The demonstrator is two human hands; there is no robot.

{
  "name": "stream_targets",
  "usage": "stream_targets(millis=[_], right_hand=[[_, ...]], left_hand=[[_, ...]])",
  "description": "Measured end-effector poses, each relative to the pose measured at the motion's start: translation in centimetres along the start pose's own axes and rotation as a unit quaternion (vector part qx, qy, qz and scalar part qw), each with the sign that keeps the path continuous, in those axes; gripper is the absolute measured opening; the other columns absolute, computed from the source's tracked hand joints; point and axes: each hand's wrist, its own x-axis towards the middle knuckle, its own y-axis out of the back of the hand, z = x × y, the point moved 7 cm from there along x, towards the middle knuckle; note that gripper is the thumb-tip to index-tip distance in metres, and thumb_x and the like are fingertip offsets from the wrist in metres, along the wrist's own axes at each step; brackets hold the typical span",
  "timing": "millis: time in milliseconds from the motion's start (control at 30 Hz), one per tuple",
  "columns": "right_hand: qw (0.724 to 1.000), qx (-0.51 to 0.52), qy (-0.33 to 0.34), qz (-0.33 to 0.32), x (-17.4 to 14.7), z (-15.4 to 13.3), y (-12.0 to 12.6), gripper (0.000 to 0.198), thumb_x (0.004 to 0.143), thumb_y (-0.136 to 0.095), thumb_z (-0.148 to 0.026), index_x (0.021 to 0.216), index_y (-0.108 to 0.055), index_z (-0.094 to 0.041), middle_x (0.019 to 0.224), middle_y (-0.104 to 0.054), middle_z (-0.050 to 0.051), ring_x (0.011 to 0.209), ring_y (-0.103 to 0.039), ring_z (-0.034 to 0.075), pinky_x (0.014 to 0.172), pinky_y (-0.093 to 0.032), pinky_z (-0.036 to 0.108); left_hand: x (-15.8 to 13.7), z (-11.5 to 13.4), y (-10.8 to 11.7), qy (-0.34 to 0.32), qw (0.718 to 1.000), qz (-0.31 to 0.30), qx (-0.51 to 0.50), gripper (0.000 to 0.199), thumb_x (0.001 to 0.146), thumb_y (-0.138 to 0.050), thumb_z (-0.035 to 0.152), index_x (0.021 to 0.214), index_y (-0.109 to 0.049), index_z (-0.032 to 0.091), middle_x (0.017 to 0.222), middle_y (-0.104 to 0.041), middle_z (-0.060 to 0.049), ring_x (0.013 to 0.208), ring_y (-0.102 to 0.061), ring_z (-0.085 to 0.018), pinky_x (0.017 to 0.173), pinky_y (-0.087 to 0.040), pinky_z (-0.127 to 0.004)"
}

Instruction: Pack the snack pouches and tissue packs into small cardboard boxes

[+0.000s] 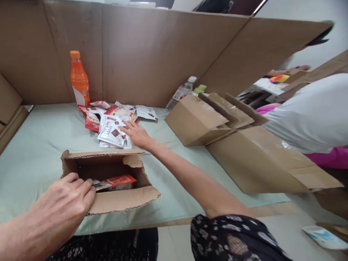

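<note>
A small cardboard box (119,201) stands with its top flaps apart near the front of the table. My left hand (72,195) is closed over its near left edge, the fingers curled inside the rim. Within the box lies a red and silver packet (122,180), partly hidden by the wall and my fingers. Beyond the box, my right hand (137,135) reaches out, fingers extended and touching the right side of a white "Super Meal" sachet (111,130). That sachet tops a loose pile with a red packet (91,119), another white sachet (147,112) and others.
An orange drink bottle (79,81) stands upright behind the pile. A clear bottle (181,95) leans at the back right, beside open cardboard boxes (198,117). A tall cardboard panel (152,54) closes off the table's far side. At right, another person's pale shirt (312,108) shows.
</note>
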Motion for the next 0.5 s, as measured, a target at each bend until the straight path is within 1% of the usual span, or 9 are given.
stream_targets(millis=[33, 100, 167, 233, 333, 367, 433, 467, 500], right_hand=[[1.000, 0.006, 0.016, 0.003, 0.7, -0.6, -0.9, 0.052, 0.098, -0.047, -0.005, 0.145, -0.066, -0.017, 0.165, -0.050, 0.020, 0.152, -0.045, 0.035, 0.115, -0.044, 0.051], [0.999, 0.027, 0.034, 0.010, 1.9, -1.6, -1.8, 0.044, 0.098, -0.047, -0.005, 0.131, -0.074, -0.020, 0.158, -0.060, 0.015, 0.149, -0.048, 0.029, 0.115, -0.043, 0.044], [0.998, 0.046, 0.021, 0.029, 2.5, -1.6, -1.2, 0.040, 0.100, -0.046, -0.007, 0.123, -0.076, -0.019, 0.143, -0.071, 0.013, 0.137, -0.059, 0.027, 0.110, -0.047, 0.039], [0.996, 0.058, -0.023, 0.056, 2.4, -0.4, 0.7, 0.042, 0.105, -0.038, -0.011, 0.127, -0.073, -0.016, 0.131, -0.075, 0.016, 0.124, -0.066, 0.027, 0.103, -0.051, 0.040], [0.980, 0.101, -0.095, 0.146, -0.2, 2.5, 5.9, 0.051, 0.113, -0.021, -0.022, 0.129, -0.069, -0.015, 0.119, -0.075, 0.016, 0.109, -0.069, 0.026, 0.092, -0.055, 0.042], [0.957, 0.152, -0.102, 0.223, -1.8, 3.4, 8.6, 0.047, 0.114, -0.026, -0.029, 0.122, -0.071, -0.016, 0.110, -0.075, 0.013, 0.102, -0.069, 0.025, 0.087, -0.056, 0.040], [0.885, 0.265, -0.088, 0.373, -5.9, 4.9, 13.8, 0.032, 0.110, -0.050, -0.043, 0.108, -0.072, -0.020, 0.101, -0.073, 0.008, 0.098, -0.070, 0.023, 0.082, -0.056, 0.037], [0.860, 0.313, -0.058, 0.398, -7.8, 4.9, 15.7, 0.031, 0.107, -0.057, -0.048, 0.108, -0.072, -0.022, 0.105, -0.072, 0.006, 0.105, -0.071, 0.024, 0.083, -0.056, 0.037], [0.866, 0.357, -0.025, 0.348, -8.8, 4.2, 16.7, 0.036, 0.107, -0.054, -0.055, 0.108, -0.073, -0.024, 0.107, -0.071, 0.005, 0.108, -0.072, 0.026, 0.080, -0.055, 0.036]], left_hand=[[0.0, 0.1, 0.0, -0.001, 1.000, 0.000, 0.002, 0.049, 0.086, -0.067, 0.006, 0.131, -0.068, 0.024, 0.131, -0.074, -0.011, 0.118, -0.071, -0.028, 0.114, -0.050, -0.047], [-0.1, 0.5, 0.2, -0.008, 1.000, 0.009, 0.007, 0.054, 0.084, -0.070, 0.008, 0.136, -0.065, 0.023, 0.137, -0.072, -0.012, 0.122, -0.070, -0.030, 0.116, -0.049, -0.048], [0.0, 0.9, 0.6, -0.013, 0.999, 0.022, 0.021, 0.052, 0.082, -0.071, 0.009, 0.133, -0.066, 0.021, 0.135, -0.073, -0.014, 0.118, -0.072, -0.030, 0.114, -0.050, -0.049], [0.2, 1.4, 0.8, -0.018, 0.999, 0.028, 0.039, 0.045, 0.082, -0.068, 0.007, 0.125, -0.068, 0.019, 0.127, -0.075, -0.014, 0.110, -0.074, -0.031, 0.109, -0.053, -0.050], [0.5, 1.8, 1.2, -0.020, 0.998, 0.046, 0.047, 0.037, 0.083, -0.062, 0.004, 0.116, -0.071, 0.018, 0.120, -0.077, -0.015, 0.102, -0.074, -0.031, 0.102, -0.056, -0.050], [0.6, 1.8, 1.2, -0.017, 0.998, 0.053, 0.039, 0.036, 0.084, -0.061, 0.004, 0.115, -0.071, 0.018, 0.120, -0.076, -0.015, 0.102, -0.074, -0.031, 0.102, -0.056, -0.050], [0.6, 1.5, 1.1, -0.012, 0.998, 0.056, 0.013, 0.034, 0.086, -0.061, 0.006, 0.115, -0.072, 0.020, 0.122, -0.076, -0.015, 0.104, -0.074, -0.032, 0.100, -0.056, -0.050], [0.7, 1.4, 1.1, -0.011, 0.998, 0.054, 0.002, 0.034, 0.086, -0.061, 0.007, 0.115, -0.072, 0.021, 0.122, -0.075, -0.015, 0.104, -0.073, -0.032, 0.099, -0.056, -0.049], [0.7, 1.4, 1.0, -0.011, 0.999, 0.050, -0.003, 0.035, 0.086, -0.061, 0.006, 0.115, -0.072, 0.021, 0.121, -0.075, -0.014, 0.104, -0.073, -0.032, 0.098, -0.056, -0.049]])
